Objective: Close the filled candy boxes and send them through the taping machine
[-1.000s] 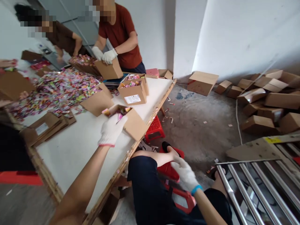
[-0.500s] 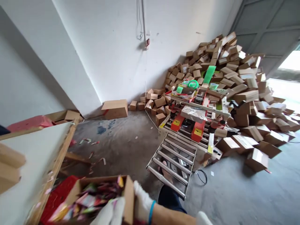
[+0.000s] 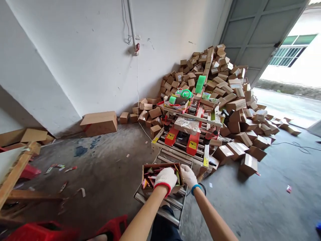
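An open cardboard box [image 3: 148, 191] filled with colourful small packets [image 3: 150, 176] is over the short roller conveyor [image 3: 173, 202]. My right hand [image 3: 188, 175], in a white glove with a blue cuff, grips the box at its right wall. In a white glove with a red cuff, my left hand [image 3: 166, 177] rests over the packets inside the box. Its fingers point down and away, so their grip is hidden. Beyond the box stands a carton taping machine [image 3: 183, 134] with red side belts and green tape rolls [image 3: 186, 94] on top.
A large heap of closed cartons [image 3: 225, 87] lies behind and right of the machine. One long carton [image 3: 99, 124] sits by the wall. Red plastic stools [image 3: 114, 227] and a wood-edged table [image 3: 17, 170] are at left. A cable [image 3: 298, 145] and scraps lie on the floor.
The box of packets has moved with both hands from beside the table at lower left to the roller conveyor. My view has shifted, and more of the doorway shows.
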Motion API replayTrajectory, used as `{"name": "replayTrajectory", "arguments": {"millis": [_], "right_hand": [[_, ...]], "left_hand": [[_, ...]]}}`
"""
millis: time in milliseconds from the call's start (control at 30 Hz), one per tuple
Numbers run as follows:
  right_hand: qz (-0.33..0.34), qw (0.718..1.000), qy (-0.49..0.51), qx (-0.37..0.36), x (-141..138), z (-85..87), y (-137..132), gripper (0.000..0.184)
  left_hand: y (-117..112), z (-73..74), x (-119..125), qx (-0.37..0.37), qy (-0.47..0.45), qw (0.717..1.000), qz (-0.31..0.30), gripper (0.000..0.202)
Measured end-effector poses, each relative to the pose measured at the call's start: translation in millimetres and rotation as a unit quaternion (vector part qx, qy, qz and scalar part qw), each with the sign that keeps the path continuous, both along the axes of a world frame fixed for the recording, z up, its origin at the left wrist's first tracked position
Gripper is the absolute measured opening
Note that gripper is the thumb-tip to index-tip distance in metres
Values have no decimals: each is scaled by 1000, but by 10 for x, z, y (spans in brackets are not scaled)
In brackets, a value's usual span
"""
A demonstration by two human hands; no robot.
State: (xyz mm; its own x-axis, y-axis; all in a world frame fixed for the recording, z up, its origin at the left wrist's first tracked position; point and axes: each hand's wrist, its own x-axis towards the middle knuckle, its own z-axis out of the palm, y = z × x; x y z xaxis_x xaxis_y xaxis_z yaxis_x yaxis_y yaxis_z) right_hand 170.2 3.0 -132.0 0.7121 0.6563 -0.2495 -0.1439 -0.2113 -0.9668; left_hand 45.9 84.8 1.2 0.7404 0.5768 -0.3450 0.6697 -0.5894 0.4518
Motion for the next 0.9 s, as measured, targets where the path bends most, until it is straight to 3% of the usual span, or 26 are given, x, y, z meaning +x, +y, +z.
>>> {"name": "replayTrajectory", "arguments": {"millis": [67,167,233,300,433,500,567,633,700,767,833,900], "right_hand": [[4,999,-43,17,-66,81,-127,52],[17,980,-198,29,-246,205,-258,46],[14,953,-301,10,-323,274,-290,38],[21,940,-340,-16,-339,326,-297,34],[45,938,-338,-68,-270,361,-297,41],[55,937,-334,-87,-224,360,-292,46],[67,933,-339,-101,-183,363,-280,48],[81,926,-352,-111,-153,379,-261,45],[100,916,-369,-120,-138,409,-231,41],[139,901,-389,-134,-142,455,-193,37],[208,876,-410,-143,-168,506,-151,32],[293,843,-429,-142,-203,553,-110,33]], "left_hand": [[69,-86,68,12,13,1000,6,32],[141,-155,132,13,23,1000,5,33],[130,-153,125,8,21,1000,3,32],[68,-108,37,0,15,1000,7,34],[-12,96,-399,55,-70,995,44,37],[82,170,-687,119,-141,977,108,37],[256,133,-965,149,-173,953,197,39],[440,-32,-1175,104,-162,950,245,43],[567,-271,-1275,25,-153,963,221,48],[621,-488,-1271,-15,-162,975,151,51],[639,-611,-1207,-13,-163,984,71,55],[678,-642,-1117,-11,-120,993,-2,56]]}}
